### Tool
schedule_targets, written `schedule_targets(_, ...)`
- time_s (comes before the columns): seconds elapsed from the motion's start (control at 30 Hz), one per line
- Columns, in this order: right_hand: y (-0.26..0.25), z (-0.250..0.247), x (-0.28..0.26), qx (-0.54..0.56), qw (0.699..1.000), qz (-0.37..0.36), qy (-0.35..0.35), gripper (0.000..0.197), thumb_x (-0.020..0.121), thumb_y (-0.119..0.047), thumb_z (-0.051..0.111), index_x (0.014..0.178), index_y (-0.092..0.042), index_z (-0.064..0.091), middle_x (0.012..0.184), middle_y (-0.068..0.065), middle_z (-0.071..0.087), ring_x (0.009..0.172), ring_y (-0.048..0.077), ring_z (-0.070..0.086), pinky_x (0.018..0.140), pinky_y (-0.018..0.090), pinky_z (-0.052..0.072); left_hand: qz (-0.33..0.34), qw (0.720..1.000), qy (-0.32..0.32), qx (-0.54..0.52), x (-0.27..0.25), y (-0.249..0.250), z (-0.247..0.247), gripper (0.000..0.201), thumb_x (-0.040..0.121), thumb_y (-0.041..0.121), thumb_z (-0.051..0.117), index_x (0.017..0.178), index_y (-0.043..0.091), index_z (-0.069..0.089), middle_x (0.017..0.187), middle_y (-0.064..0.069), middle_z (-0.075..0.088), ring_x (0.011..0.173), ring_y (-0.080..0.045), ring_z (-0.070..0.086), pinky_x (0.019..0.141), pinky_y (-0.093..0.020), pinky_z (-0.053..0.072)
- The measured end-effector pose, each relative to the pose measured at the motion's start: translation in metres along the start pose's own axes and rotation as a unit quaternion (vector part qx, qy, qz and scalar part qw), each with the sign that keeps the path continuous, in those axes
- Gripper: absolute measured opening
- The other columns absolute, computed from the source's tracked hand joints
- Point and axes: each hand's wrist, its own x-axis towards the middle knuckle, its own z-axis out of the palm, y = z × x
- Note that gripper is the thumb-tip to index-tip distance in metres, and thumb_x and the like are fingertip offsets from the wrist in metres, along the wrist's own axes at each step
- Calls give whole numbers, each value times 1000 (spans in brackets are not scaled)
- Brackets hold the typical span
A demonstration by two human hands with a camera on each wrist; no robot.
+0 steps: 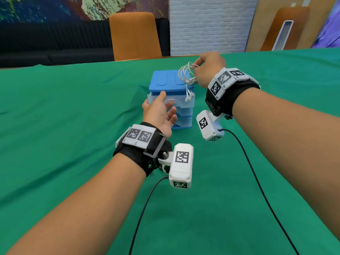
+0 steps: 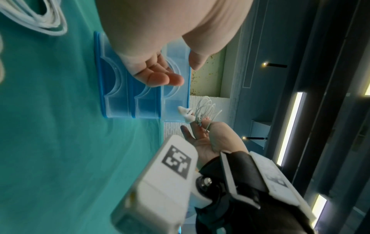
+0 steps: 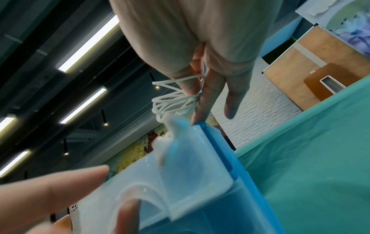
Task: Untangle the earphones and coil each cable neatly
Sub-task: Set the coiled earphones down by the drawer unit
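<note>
My right hand pinches a coiled white earphone cable and holds it above the blue three-drawer box. The two earbuds hang down against the right end of the top drawer, which sticks out a little. My left hand is at that drawer's front, with the thumb by its upper rim and relaxed fingers at the handle recess. In the right wrist view the coil fans out from the pinching fingers. A second white coil lies on the cloth in the left wrist view.
The drawer box stands on a table covered with green cloth. An orange chair is at the far edge. Black camera cables trail over the cloth toward me.
</note>
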Motion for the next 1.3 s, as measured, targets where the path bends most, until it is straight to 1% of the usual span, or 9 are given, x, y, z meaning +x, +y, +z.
schedule_targets(0.1, -4, -3, 0, -12, 1000, -11, -23, 17, 95, -10, 58, 99, -18, 73, 92, 1, 65, 79, 18, 61, 69, 25, 51, 1, 1000, 7, 16, -3, -2, -8, 36, 99, 36, 60, 129, 24, 46, 81, -2, 66, 48, -11, 53, 45, -19, 42)
schedule_targets(0.27, -7, -6, -2, 12, 1000, -6, -17, 15, 94, -12, 60, 90, -21, 72, 88, 2, 67, 84, 22, 66, 73, 29, 54, -21, 999, -7, 44, -15, -4, -26, 50, 96, 42, 63, 136, 14, 52, 62, 3, 70, 39, -10, 54, 42, -17, 41)
schedule_targets(0.4, -14, -11, -2, 72, 997, 13, 1, 27, 88, -13, 66, 64, -23, 62, 83, 6, 70, 83, 30, 72, 76, 43, 62, -22, 997, -15, 79, -28, -2, -36, 44, 95, 40, 62, 132, 17, 52, 74, 0, 72, 43, -11, 55, 42, -19, 40)
schedule_targets(0.73, -34, -24, -19, 124, 992, -20, 10, 31, 90, -5, 64, 66, -26, 64, 86, 4, 70, 83, 27, 73, 71, 43, 63, -4, 987, 1, 160, -49, 2, -45, 28, 93, 34, 56, 118, 23, 52, 91, -5, 61, 54, -16, 49, 49, -24, 39)
schedule_targets(0.87, -38, -23, -33, 161, 987, -17, -22, 31, 86, -1, 64, 64, -23, 65, 75, 6, 67, 79, 30, 74, 68, 44, 64, 0, 982, -2, 190, -47, 1, -50, 33, 92, 36, 55, 122, 23, 51, 89, -3, 61, 58, -17, 47, 53, -26, 37)
schedule_targets(0.97, -42, -21, -42, 203, 977, -11, -59, 28, 87, 3, 64, 66, -17, 65, 71, 8, 65, 70, 30, 73, 67, 43, 64, -1, 978, -8, 210, -45, 3, -52, 37, 92, 42, 56, 125, 28, 49, 101, -3, 61, 72, -21, 54, 58, -28, 39)
schedule_targets(1.13, -52, -17, -44, 219, 970, -5, -109, 30, 86, 7, 61, 67, -15, 68, 76, 15, 69, 79, 36, 75, 72, 47, 64, 113, 964, 8, 239, -28, 17, -54, 55, 96, 40, 55, 145, 31, 33, 145, -3, 43, 125, -25, 47, 82, -36, 36)
schedule_targets(1.23, -51, -7, -45, 202, 968, -7, -146, 30, 84, 6, 65, 63, -14, 69, 89, 26, 73, 85, 42, 74, 78, 50, 62, 210, 947, 9, 243, -15, 35, -52, 41, 98, 33, 53, 138, 25, 45, 137, 0, 51, 127, -20, 47, 81, -28, 36)
schedule_targets(1.3, -46, 1, -45, 150, 975, -8, -165, 25, 85, 0, 69, 66, -15, 70, 91, 24, 75, 90, 39, 74, 83, 49, 61, 255, 932, -12, 256, -8, 45, -50, 34, 94, 32, 55, 127, 22, 55, 126, 3, 56, 123, -15, 52, 90, -25, 39)
